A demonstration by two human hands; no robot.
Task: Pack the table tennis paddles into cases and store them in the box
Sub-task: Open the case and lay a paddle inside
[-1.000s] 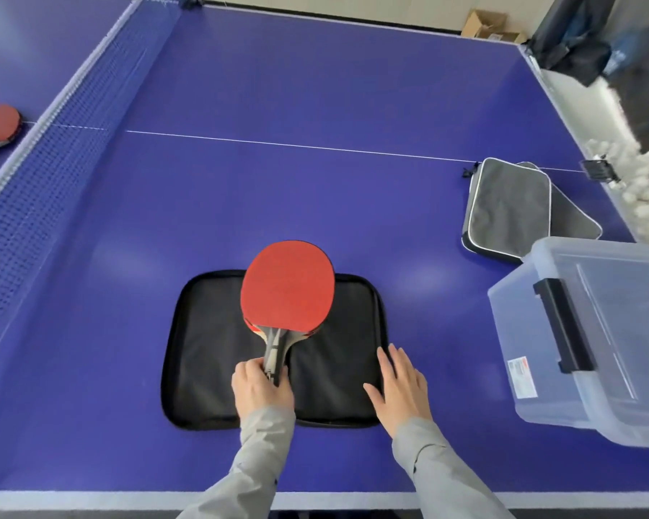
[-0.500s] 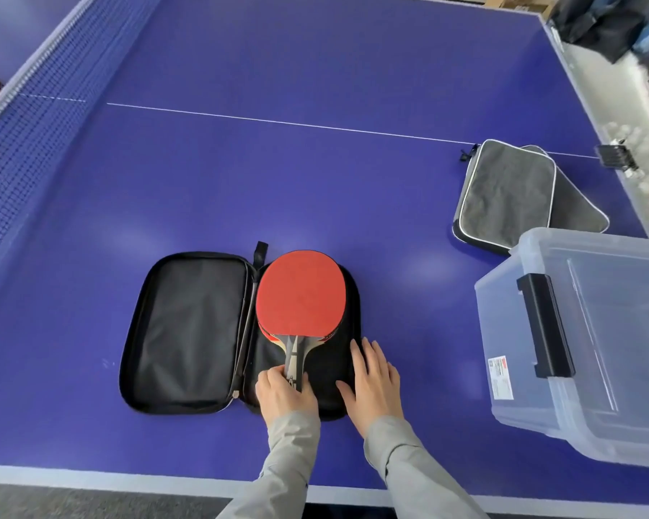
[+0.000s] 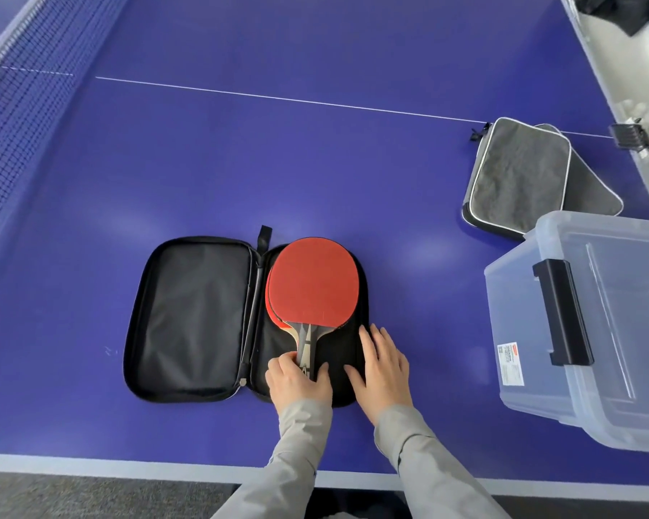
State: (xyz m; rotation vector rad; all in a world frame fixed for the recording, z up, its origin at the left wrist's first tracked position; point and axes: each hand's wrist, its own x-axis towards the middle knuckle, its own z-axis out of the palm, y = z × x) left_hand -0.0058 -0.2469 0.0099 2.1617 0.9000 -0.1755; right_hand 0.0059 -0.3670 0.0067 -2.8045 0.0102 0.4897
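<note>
While left hand (image 3: 299,380) grips paddle (image 3: 314,282) | right hand (image 3: 383,365) flat | cases: two

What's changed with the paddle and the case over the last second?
The red paddle went from raised above the black case to lying in its right half. The left hand still holds the handle; the right hand still rests flat on the case edge. The gray cases and clear box are untouched.

Red paddle (image 3: 314,280) — in open black case (image 3: 192,320)

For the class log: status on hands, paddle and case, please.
Left hand grips paddle handle. Right hand flat on open case. Nothing in the way.
</note>
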